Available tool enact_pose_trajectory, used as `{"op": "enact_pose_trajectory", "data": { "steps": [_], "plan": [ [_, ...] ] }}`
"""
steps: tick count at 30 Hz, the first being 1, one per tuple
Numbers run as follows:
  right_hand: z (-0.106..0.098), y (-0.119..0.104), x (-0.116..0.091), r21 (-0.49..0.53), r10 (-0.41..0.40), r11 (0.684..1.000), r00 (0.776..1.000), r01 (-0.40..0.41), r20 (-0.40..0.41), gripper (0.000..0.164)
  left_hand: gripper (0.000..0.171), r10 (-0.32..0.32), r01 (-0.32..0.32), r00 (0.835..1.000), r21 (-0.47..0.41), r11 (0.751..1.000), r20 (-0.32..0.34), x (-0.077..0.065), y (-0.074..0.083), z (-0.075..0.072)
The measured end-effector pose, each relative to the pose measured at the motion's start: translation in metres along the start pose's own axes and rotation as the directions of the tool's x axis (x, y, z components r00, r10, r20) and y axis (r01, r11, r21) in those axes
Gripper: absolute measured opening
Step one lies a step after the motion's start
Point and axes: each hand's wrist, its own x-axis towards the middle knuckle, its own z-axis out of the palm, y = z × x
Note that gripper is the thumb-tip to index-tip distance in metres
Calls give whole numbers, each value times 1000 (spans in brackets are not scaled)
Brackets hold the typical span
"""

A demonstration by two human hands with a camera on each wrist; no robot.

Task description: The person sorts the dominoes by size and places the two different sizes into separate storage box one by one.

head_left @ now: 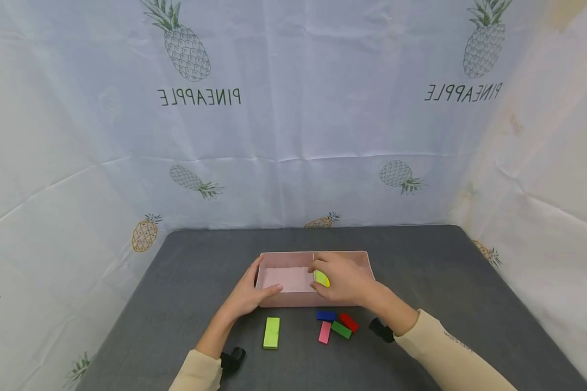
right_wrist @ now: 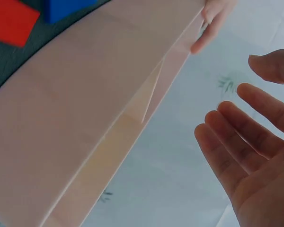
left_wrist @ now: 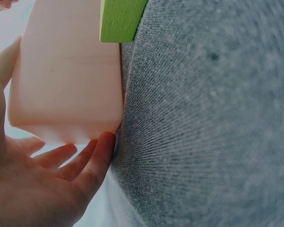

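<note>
The pink box (head_left: pixel 291 300) sits lengthwise across the dark table (head_left: pixel 401 255) and serves as the reference for all positions. A thin divider (right_wrist: pixel 144 101) crosses its inside.

Left hand (head_left: pixel 251 293): grasping the left end of the box. The thumb lies over the front rim; the other fingers bear on the outside of the end wall, as the left wrist view confirms.

Right hand (head_left: pixel 344 278): above the right part of the box, released. The right wrist view shows its fingers extended and the thumb apart from them. Through the gap between thumb and fingers, the head view shows a yellow piece (head_left: pixel 321 278), apparently inside the box just right of the divider. The hand covers part of it, so its full shape cannot be told.

In front of the box, toward the person: a light green block (head_left: pixel 271 333) lies before the left half, long side pointing away from the box. A blue block (head_left: pixel 325 315) lies near the front wall, slightly right of the middle. A red block (head_left: pixel 349 322) lies to its right, and a dark green block (head_left: pixel 341 330) and a pink block (head_left: pixel 324 332) lie farther from the box, all close together.

Behind the box hangs a pale curtain (head_left: pixel 293 125) printed with pineapples.
</note>
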Motion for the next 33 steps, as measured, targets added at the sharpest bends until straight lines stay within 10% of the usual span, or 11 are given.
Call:
{"op": "enact_pose_trajectory", "data": {
  "steps": [33],
  "plan": [
    [67,-61,-1,-52,-225,970,962,235,153,28,101,32,-32,999,-8,999,11,-1,0,-2]
  ]
}}
